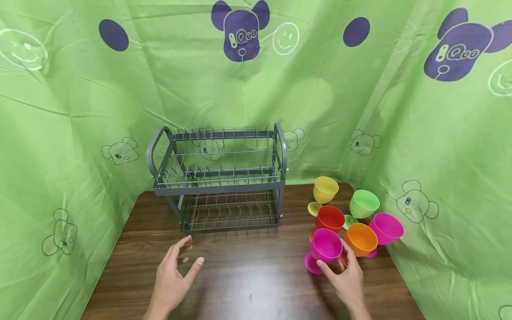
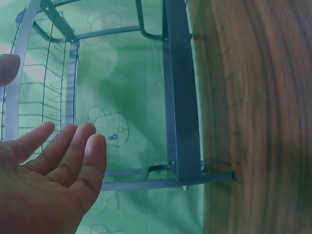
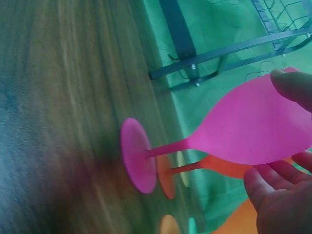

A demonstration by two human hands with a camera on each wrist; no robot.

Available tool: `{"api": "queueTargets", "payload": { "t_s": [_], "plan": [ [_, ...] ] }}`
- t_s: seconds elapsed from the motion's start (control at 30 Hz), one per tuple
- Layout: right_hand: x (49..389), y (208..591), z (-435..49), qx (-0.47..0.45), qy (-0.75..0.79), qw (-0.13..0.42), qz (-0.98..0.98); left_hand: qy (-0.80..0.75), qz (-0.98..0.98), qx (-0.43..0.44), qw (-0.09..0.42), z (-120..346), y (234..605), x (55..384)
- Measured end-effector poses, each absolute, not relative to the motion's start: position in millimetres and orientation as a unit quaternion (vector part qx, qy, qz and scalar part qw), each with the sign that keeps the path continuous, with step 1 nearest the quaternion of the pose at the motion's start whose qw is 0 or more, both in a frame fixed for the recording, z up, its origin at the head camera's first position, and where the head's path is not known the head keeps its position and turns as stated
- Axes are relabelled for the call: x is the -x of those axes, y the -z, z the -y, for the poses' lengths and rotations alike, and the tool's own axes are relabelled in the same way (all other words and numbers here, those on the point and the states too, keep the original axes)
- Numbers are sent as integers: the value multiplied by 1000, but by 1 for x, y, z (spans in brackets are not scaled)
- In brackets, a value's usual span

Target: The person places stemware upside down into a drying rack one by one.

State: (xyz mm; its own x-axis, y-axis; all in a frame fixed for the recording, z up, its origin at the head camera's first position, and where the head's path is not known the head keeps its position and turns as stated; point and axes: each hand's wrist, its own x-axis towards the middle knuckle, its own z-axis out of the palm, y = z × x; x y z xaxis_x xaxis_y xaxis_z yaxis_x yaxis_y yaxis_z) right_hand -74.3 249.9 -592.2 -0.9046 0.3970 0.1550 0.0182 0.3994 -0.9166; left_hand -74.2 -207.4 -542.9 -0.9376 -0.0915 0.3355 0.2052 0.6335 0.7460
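A bright pink plastic goblet [image 1: 326, 246] stands nearest on the right, its round foot and thin stem plain in the right wrist view. My right hand [image 1: 347, 278] holds its bowl, thumb on one side and fingers on the other. Whether the foot touches the table I cannot tell. Just behind it are a red goblet [image 1: 330, 218] and an orange goblet [image 1: 361, 240]. My left hand [image 1: 173, 275] hovers over the table before a grey two-tier dish rack [image 1: 220, 189], fingers loosely bent and apart, with nothing in them.
Beyond these goblets stand a yellow goblet [image 1: 326, 190], a light green goblet [image 1: 364, 204] and a second pink goblet [image 1: 386, 229] by the right edge. Green printed cloth [image 1: 248, 93] hangs around the brown wooden table [image 1: 248, 275] at the back and sides.
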Motion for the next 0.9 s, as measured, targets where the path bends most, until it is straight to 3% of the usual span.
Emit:
{"api": "queueTargets", "payload": {
  "t_s": [0.4,0.9],
  "plan": [
    [86,619,-240,131,-620,196,748,488,853,23,185,190,553,68],
    [89,615,-240,126,-592,216,766,511,839,19,188,176,556,67]
  ]
}}
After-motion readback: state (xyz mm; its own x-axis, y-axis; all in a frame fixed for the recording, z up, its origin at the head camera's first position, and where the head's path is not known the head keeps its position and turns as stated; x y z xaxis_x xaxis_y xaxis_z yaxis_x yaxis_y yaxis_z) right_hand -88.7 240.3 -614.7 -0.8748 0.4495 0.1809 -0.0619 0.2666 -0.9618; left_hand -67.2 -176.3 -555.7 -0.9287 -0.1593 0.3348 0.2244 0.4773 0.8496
